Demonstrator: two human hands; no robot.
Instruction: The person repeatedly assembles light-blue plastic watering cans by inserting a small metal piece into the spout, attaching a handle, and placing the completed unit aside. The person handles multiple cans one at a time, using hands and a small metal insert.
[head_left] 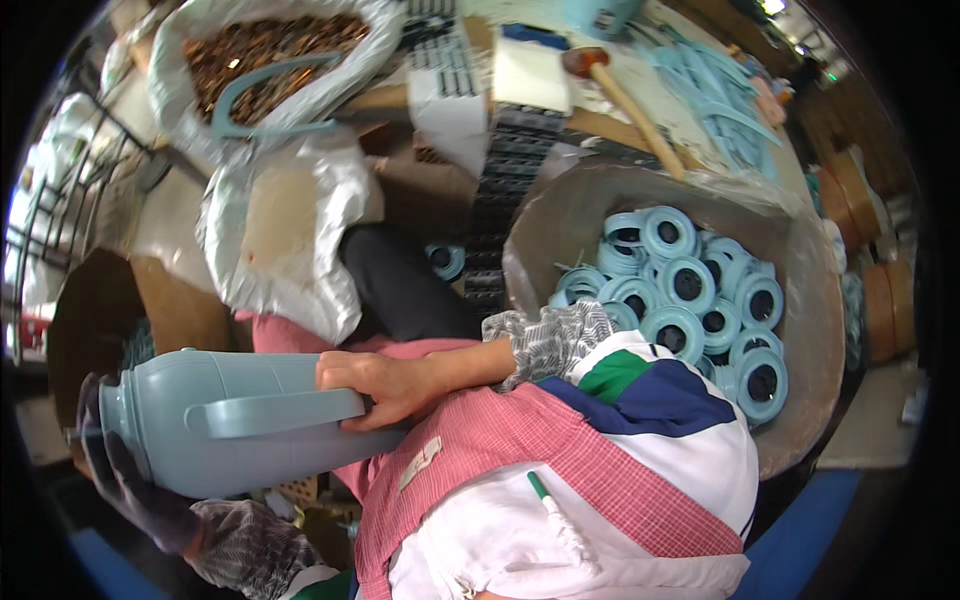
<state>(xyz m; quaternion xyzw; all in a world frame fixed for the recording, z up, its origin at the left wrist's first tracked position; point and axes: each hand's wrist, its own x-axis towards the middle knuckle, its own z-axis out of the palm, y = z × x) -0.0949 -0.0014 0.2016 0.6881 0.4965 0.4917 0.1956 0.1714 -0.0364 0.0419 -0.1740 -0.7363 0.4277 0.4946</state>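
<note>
Over the lap, both hands, left hand [130, 490] and right hand [385, 385], clamped on blue-grey jug [215, 420], sacks crowding above.

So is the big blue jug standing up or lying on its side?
Lying on its side. The blue jug points its neck left across the person's lap, held by the right hand and gloved left hand.

Jug [230, 420] left, rings [690, 300] in tub [810, 330] right, mallet [625, 95] behind

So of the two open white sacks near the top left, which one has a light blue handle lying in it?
The upper sack, filled with small brown pieces; a curved light blue handle lies on them. The lower sack below it shows only a tan interior, no handle.
</note>
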